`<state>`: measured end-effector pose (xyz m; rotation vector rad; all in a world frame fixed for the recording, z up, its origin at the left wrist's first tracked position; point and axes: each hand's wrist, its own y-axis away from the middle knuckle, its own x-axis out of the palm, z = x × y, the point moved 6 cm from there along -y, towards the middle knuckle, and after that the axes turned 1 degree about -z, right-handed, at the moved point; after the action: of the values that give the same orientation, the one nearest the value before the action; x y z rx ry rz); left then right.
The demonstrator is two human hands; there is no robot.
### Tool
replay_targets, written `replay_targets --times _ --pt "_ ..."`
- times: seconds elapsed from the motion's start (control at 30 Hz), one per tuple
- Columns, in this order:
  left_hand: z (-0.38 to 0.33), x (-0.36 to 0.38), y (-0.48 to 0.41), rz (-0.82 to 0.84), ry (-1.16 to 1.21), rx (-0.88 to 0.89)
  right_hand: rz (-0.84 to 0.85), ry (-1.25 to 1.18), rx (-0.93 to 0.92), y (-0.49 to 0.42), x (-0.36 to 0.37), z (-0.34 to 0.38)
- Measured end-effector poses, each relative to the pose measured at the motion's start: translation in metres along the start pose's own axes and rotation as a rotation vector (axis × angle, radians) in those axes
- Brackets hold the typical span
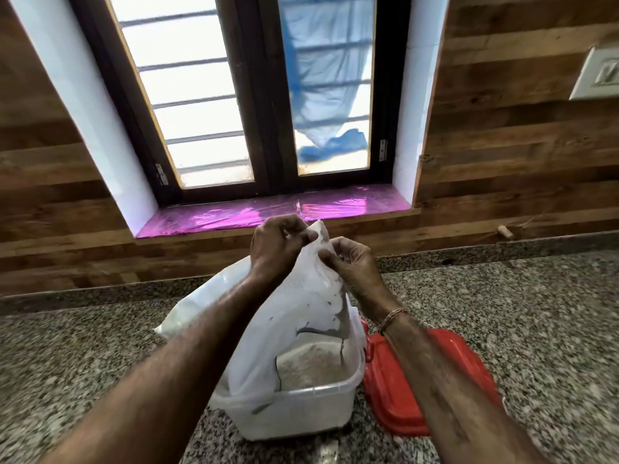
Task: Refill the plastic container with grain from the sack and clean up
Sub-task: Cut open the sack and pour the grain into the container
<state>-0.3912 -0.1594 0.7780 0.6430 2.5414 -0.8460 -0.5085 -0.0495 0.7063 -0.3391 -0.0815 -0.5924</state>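
Sack [294,306]: white; its lower end is dipped into the plastic container [288,410].
Left hand [278,242]: the sack's top is pinched.
Right hand [351,259]: the top is pinched too.
Grain [311,363]: heaped inside the container.
Red lid [402,380]: laid just beside the container on the stone counter [502,313].

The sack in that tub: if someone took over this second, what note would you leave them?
Hands: left hand and right hand both pinch the top of the white sack.
The sack's lower end sits in the clear plastic container on the granite counter; a heap of grain is inside.
The red lid lies on the counter, right of the container.
Done: grain is in. Left: lift the sack away, fit the lid, tidy up. Whether the sack is empty cannot be told.
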Motion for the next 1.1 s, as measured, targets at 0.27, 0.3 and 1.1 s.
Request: replay_targets --times 0.27,0.3,1.1 --pt "0.026 -0.007 -0.008 0.067 0.208 -0.103 -0.003 0.268 0.148 0.025 -0.042 -0.064" --pt "0.023 -0.005 -0.008 0.107 0.212 -0.104 -0.011 0.224 0.109 0.018 -0.039 -0.049" --pt "0.015 0.019 -0.015 0.321 0.182 -0.148 -0.016 0.165 -0.032 -0.026 -0.006 0.001"
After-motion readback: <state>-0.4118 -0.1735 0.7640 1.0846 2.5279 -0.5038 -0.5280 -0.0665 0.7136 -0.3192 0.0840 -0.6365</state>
